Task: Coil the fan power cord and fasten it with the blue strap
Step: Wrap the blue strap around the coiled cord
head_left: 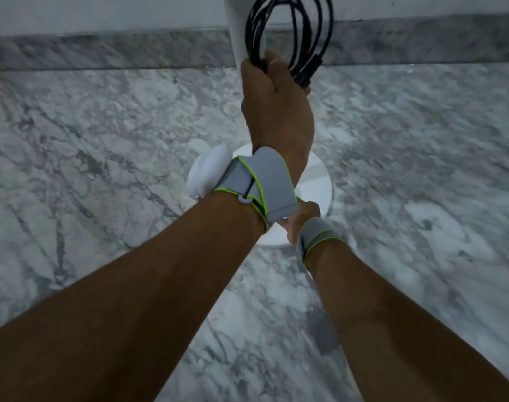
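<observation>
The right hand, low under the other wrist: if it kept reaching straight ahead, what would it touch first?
Probably the round white fan base on the floor; the right hand already looks close above it, though depth is unclear.

We see a black cord, gathered in glossy loops, gripped by our left hand in front of a plain white pole. Below the pole sits a white round base. Around the base, the floor is marble, pale grey and white with darker grey veins and mottled patches. Behind the pole, a skirting shows streaked grey marble, and above it the wall is off-white. Near the base, both wrists wear grey bands edged in bright lime green; the left one carries a white rounded pod.
</observation>
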The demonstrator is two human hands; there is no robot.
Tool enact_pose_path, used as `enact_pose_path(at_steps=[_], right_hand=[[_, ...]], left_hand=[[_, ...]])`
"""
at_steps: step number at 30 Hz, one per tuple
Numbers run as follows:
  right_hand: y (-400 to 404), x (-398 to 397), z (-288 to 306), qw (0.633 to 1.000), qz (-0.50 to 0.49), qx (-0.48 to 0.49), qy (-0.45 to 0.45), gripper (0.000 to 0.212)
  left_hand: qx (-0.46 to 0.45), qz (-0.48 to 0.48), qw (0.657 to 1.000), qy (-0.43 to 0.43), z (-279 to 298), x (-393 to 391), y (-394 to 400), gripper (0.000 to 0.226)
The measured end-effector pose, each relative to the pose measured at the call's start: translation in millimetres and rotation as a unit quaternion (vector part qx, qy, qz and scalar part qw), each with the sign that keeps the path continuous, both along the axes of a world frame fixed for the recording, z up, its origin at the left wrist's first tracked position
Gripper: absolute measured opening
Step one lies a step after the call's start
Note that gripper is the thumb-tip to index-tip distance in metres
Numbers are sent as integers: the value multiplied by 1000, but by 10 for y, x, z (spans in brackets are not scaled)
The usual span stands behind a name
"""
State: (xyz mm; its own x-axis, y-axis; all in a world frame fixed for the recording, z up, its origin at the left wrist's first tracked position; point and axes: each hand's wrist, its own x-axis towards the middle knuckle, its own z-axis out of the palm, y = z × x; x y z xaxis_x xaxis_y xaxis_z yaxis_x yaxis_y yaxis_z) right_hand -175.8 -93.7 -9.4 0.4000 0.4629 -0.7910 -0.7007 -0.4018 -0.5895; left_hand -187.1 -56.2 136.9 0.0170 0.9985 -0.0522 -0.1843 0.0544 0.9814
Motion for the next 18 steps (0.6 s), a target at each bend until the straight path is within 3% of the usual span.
enact_pose_path(at_steps=[2, 5, 7, 12, 16, 18], right_hand=[[-93, -8, 263, 999, -16, 24, -15, 18], [-223, -12, 785, 987, -116, 91, -71, 17], [-258, 28, 1147, 974, -146, 140, -103, 5], [-404, 233, 1988, 924, -122, 179, -316, 15], [-519, 194, 2338, 880, -73, 207, -421, 13], [-552, 125, 2423, 863, -38, 232, -447, 19]], left_hand=[[-12, -2, 1000, 20, 72, -18, -39, 33], [-30, 2, 998, 58, 225, -40, -162, 32], [-49, 4, 995, 83, 380, -59, -218, 29], [-127, 0, 983, 133, 798, -53, -343, 24], [-204, -24, 974, 95, 1144, -76, -380, 54], [-197, -50, 976, 82, 1263, -81, -394, 65]])
